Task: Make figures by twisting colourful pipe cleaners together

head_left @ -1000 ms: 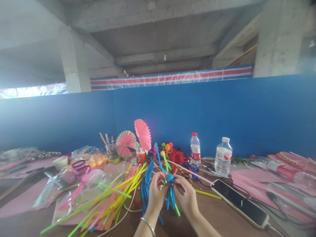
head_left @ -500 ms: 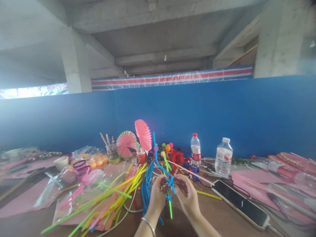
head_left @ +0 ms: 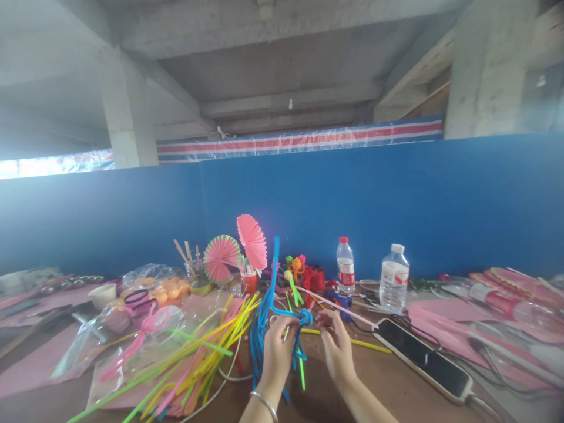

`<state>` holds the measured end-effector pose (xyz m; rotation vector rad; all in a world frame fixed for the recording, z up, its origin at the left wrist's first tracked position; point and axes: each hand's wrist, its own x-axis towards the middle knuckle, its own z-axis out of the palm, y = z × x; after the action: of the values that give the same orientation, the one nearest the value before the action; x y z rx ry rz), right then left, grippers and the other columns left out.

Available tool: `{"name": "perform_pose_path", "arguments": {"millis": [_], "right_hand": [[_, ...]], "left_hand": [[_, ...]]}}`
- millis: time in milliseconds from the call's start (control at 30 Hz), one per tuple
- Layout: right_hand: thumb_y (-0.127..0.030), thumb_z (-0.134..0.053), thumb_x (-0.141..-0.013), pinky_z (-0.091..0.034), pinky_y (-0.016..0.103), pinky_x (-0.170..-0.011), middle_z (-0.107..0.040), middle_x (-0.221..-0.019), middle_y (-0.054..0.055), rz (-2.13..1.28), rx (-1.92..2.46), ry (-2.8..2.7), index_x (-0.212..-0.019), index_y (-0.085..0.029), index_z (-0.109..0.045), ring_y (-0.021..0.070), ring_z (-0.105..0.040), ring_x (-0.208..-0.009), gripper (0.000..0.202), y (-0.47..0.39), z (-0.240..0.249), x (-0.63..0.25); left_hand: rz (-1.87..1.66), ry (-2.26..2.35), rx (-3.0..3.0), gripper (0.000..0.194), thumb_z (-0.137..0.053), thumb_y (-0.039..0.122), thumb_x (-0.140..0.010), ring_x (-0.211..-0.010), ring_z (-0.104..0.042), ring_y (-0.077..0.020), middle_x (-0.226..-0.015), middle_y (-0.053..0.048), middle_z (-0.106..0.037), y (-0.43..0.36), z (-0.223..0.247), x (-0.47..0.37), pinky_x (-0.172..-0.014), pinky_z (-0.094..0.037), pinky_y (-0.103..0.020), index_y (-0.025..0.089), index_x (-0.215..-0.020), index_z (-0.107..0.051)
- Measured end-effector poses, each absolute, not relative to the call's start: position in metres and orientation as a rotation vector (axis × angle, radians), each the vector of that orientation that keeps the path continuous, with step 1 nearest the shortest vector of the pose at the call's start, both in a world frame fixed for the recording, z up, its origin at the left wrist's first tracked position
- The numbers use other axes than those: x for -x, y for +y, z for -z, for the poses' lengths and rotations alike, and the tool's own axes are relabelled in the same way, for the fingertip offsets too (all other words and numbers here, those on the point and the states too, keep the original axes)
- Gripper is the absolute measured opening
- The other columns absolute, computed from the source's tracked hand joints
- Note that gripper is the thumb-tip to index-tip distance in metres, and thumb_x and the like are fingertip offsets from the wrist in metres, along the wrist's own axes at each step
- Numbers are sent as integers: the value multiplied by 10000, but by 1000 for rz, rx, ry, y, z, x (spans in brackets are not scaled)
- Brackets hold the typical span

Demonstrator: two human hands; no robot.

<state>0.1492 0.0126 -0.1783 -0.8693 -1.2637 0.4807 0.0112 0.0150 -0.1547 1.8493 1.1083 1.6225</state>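
Note:
A blue pipe cleaner (head_left: pixel 305 318), looped into a knot with one long end rising upright, is pinched in my left hand (head_left: pixel 281 343), which wears a silver bangle. My right hand (head_left: pixel 336 343) is just right of the loop, apart from it, with thumb and fingers separated and nothing visible between them. Behind my left wrist lies a bundle of blue pipe cleaners (head_left: pixel 259 335). A green stem (head_left: pixel 302 373) hangs below the loop. Beyond my hands lies a small green figure (head_left: pixel 292 285) with a pale yellow head.
Yellow, green and pink pipe cleaners (head_left: pixel 207 352) spread at left over plastic bags. Pink paper fans (head_left: pixel 222 258) stand behind in a cup. Two water bottles (head_left: pixel 395 281) and a phone (head_left: pixel 425 358) with a cable are at right. A blue partition (head_left: pixel 352 200) closes the back.
My right hand has moved off the blue knot and its fingers have parted. The knot now shows as a rounder loop at my left fingertips. The view has shifted slightly.

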Motion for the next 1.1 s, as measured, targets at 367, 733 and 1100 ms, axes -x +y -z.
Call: {"name": "perform_pose_path", "arguments": {"millis": [367,733,1100], "right_hand": [[-272,-504,-787,-484,284,-691,-599,-947,83,-536,883,-1366,-986,-180,-514,202,-580,-855,219,6,172,-139],[-324,-522,-776,-489,266,-601,-645,-791,69,-439,972,-1346,-872,-167,-584,197,-612,-716,194,16,179,-142],[-330,-562,-739,-495,248,-561,-650,-712,51,-307,1006,-1319,-789,-172,-615,183,-614,-629,174,19,180,-147]], "left_hand": [[-1644,1079,-1784,97,-580,214,-696,-741,-588,-182,-765,-31,-606,14,159,-18,-680,-476,-294,173,-784,-589],[-1647,995,-1899,223,-541,85,-663,-764,-577,-180,-794,-30,-607,9,152,-21,-698,-473,-300,191,-846,-611],[-1568,971,-1949,241,-541,108,-695,-854,-585,-198,-913,-62,-644,7,150,-20,-765,-474,-325,205,-887,-650]]}}
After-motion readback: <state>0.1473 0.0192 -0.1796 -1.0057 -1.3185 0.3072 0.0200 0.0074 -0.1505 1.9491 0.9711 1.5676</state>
